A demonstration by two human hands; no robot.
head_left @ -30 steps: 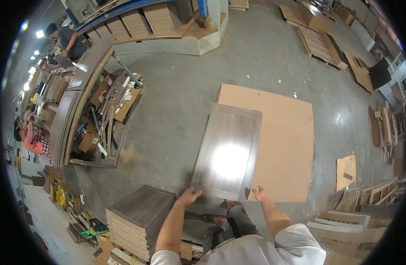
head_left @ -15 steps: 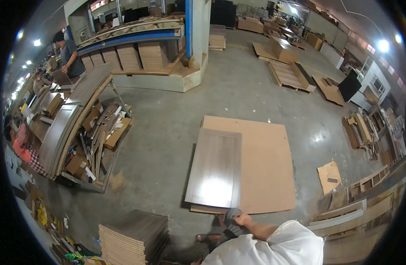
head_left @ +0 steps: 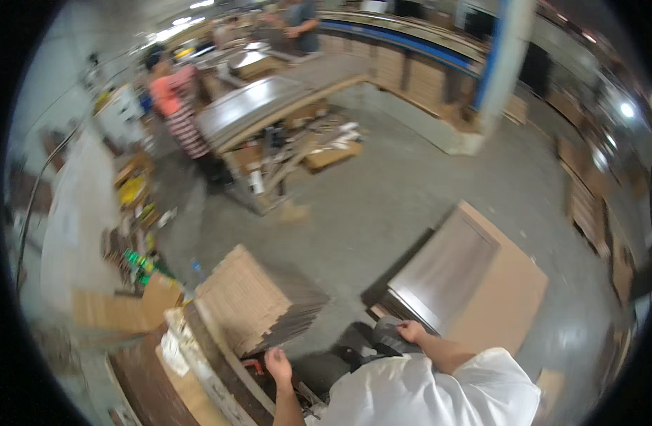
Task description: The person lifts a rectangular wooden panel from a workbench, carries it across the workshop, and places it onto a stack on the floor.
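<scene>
My left hand (head_left: 278,363) hangs low near the middle, fingers curled in and nothing visible in them. It is nearest a stack of brown wood-grain panels (head_left: 297,302) with pale edges and a small red thing (head_left: 253,366). My right hand (head_left: 411,331), also curled with nothing visible in it, is beside my grey-trousered leg (head_left: 388,334). Just beyond it, a framed wood-grain panel (head_left: 446,263) lies on a larger tan sheet (head_left: 507,298) low over the floor. Motion blurs the finger detail.
At the far left stands a cart with panels on top (head_left: 258,103) and offcuts below; a person in a red top (head_left: 171,99) is beside it. A large machine with a blue beam (head_left: 404,44) and a post (head_left: 507,71) stands beyond. Boards (head_left: 223,373) lean at my lower left.
My view has swung to the left, so the panel and tan sheet now appear farther right. My left hand has come into view; my right hand stays by my leg.
</scene>
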